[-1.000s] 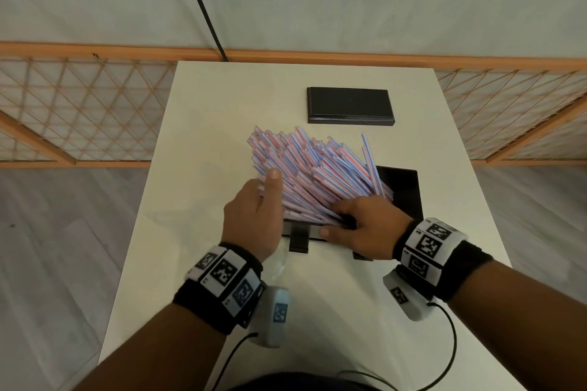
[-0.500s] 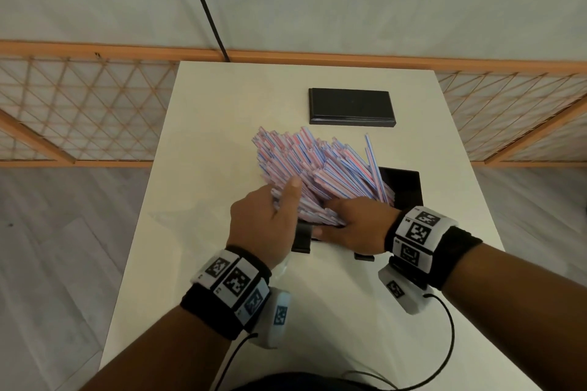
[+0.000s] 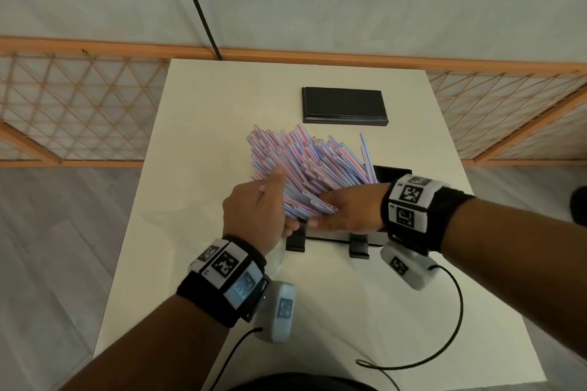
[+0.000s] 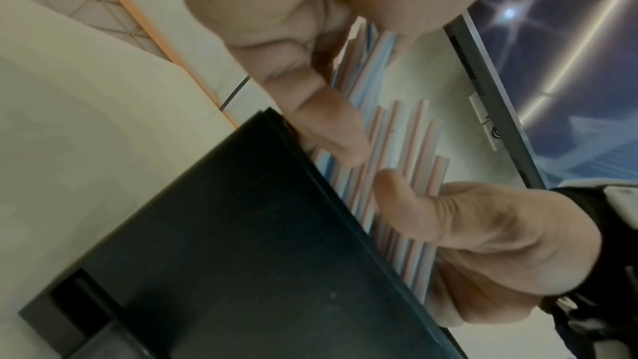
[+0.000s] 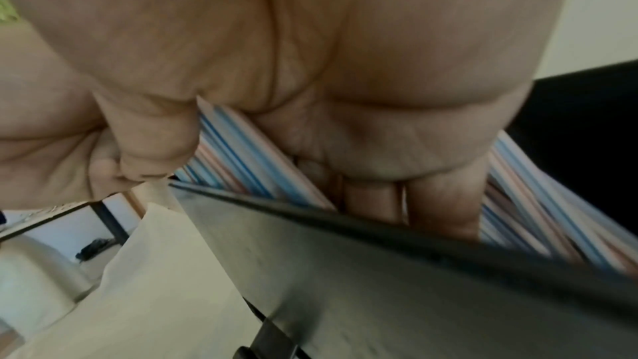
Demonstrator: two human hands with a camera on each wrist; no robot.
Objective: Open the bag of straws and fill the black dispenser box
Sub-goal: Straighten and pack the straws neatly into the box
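Observation:
A thick bundle of red, white and blue striped straws leans to the far left out of the black dispenser box. The box is mostly hidden; its two front feet show near me. My left hand grips the bundle's left side, thumb lying up along the straws. My right hand grips the lower ends from the right. In the left wrist view a finger curls over the straws at the box rim. In the right wrist view my right hand holds the straws inside the box wall.
The box's flat black lid lies further back on the white table. A clear plastic film shows under my left wrist. Wrist-camera cables trail over the near table. A wooden lattice fence runs behind.
My right wrist has risen and shifted left over the box. My left thumb has slid a little right along the bundle. The straws have stayed leaning left.

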